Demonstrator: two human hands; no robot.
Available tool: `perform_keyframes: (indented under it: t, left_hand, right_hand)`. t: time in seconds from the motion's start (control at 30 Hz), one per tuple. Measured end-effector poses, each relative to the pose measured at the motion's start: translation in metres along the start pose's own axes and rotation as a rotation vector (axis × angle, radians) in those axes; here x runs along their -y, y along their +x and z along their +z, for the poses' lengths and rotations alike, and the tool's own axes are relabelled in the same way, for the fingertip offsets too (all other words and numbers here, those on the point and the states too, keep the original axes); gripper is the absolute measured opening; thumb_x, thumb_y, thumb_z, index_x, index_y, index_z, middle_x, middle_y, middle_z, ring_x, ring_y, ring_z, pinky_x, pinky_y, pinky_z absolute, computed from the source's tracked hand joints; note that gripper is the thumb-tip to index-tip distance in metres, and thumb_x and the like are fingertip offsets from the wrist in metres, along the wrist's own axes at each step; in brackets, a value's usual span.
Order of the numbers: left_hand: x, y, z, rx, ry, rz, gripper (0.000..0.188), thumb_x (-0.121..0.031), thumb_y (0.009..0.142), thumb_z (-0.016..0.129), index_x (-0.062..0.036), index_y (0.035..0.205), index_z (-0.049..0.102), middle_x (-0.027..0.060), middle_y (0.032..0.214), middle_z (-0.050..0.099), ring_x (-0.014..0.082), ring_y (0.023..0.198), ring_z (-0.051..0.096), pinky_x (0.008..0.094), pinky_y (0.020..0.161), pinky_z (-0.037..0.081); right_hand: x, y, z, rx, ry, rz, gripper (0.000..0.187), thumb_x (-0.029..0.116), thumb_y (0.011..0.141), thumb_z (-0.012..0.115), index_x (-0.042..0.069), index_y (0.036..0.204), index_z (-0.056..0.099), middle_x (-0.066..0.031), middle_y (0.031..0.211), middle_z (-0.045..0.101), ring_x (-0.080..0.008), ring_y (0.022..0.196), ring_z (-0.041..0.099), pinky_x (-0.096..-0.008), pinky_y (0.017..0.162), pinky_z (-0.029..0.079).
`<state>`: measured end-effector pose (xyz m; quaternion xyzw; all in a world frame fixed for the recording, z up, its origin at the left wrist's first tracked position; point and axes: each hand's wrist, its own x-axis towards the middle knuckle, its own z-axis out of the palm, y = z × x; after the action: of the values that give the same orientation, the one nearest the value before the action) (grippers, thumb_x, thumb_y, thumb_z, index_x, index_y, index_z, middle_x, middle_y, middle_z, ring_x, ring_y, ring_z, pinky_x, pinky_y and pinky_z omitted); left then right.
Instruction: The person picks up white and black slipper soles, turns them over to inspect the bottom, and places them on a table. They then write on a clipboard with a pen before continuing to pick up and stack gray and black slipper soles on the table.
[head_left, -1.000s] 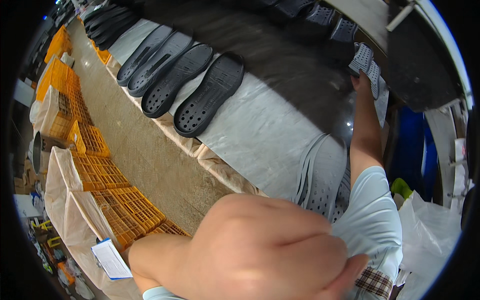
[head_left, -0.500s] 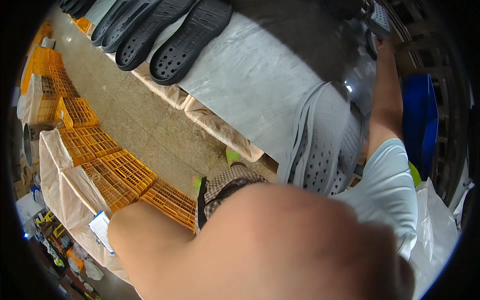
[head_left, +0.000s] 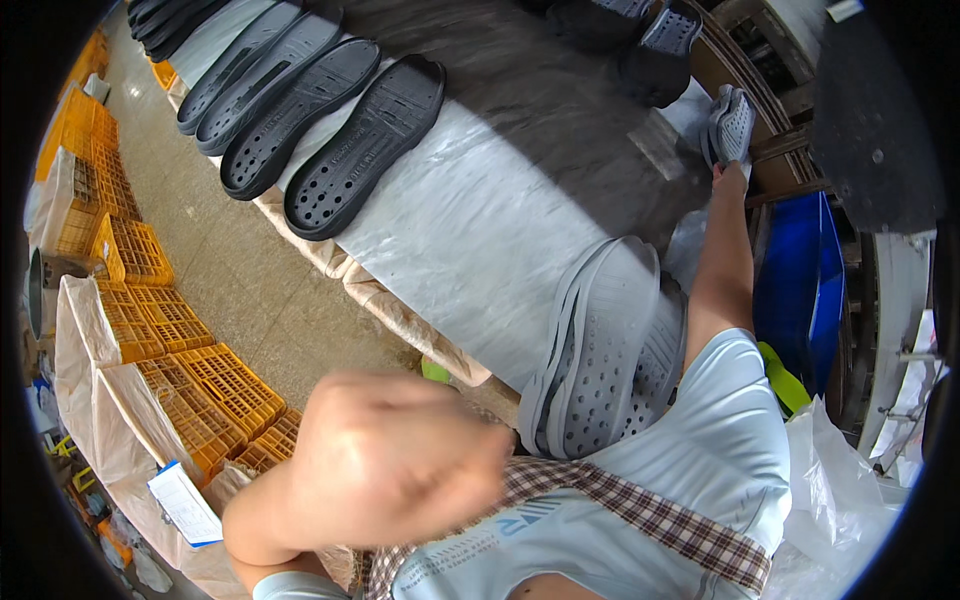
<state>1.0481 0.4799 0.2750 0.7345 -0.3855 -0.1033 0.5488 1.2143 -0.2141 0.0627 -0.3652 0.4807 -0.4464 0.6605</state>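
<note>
Grey soles, full of small holes, sit in our right hand, its fingers closed around their near end, the arm stretched out along the right-hand side of the counter. Our left hand is curled into a fist in front of our checked apron; it is blurred, and we cannot tell whether anything is inside. Between our two hands, at the near end of the counter, we have a bunched stack of pale grey soles. Farther along we see four black soles side by side, holed ends toward the floor. To our right are a blue panel and a clear plastic bag. Well off to our left we see yellow-orange crates and a clipboard.
</note>
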Motion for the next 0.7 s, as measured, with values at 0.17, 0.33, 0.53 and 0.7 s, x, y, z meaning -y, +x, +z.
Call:
perform_keyframes:
  t: [0.17,0.33,0.53,0.7]
  left_hand:
    - [0.047,-0.060,0.006,-0.147,0.047,-0.509,0.029,-0.003,0.076,0.062,0.0008,0.051,0.047,0.0094,0.047,0.047,0.0215,0.041,0.046,0.0335,0.042,0.036]
    - [0.079,-0.121,0.010,-0.323,-0.055,-0.778,0.036,-0.008,0.084,0.061,0.0014,0.055,0.042,0.0065,0.048,0.039,0.0142,0.044,0.038,0.0305,0.043,0.029]
    - [0.105,-0.149,0.011,-0.327,-0.067,-0.869,0.038,-0.011,0.087,0.060,0.0016,0.058,0.039,0.0042,0.051,0.032,0.0110,0.049,0.029,0.0308,0.046,0.026]
    - [0.108,-0.157,0.006,-0.153,0.021,-0.763,0.034,-0.015,0.086,0.062,0.0039,0.061,0.047,0.0082,0.051,0.039,0.0162,0.048,0.037,0.0328,0.048,0.033]
  right_hand:
    - [0.009,-0.036,-0.011,-0.215,-0.195,-0.005,0.041,0.018,0.089,0.059,0.004,0.126,0.047,-0.0181,0.121,0.050,-0.0304,0.098,0.058,-0.0331,0.073,0.055]
    - [0.015,-0.004,-0.016,-0.002,-0.310,0.049,0.038,0.027,0.090,0.059,0.003,0.119,0.054,-0.0165,0.127,0.048,-0.0285,0.099,0.058,-0.0312,0.075,0.057]
    - [0.009,-0.019,-0.032,0.137,-0.101,0.249,0.022,0.017,0.089,0.053,0.006,0.108,0.054,-0.0077,0.099,0.046,-0.0212,0.070,0.050,-0.0330,0.054,0.043]
    - [0.033,-0.086,-0.059,0.109,0.118,0.345,0.027,0.018,0.090,0.051,0.005,0.113,0.052,-0.0105,0.110,0.046,-0.0258,0.089,0.051,-0.0426,0.074,0.047]
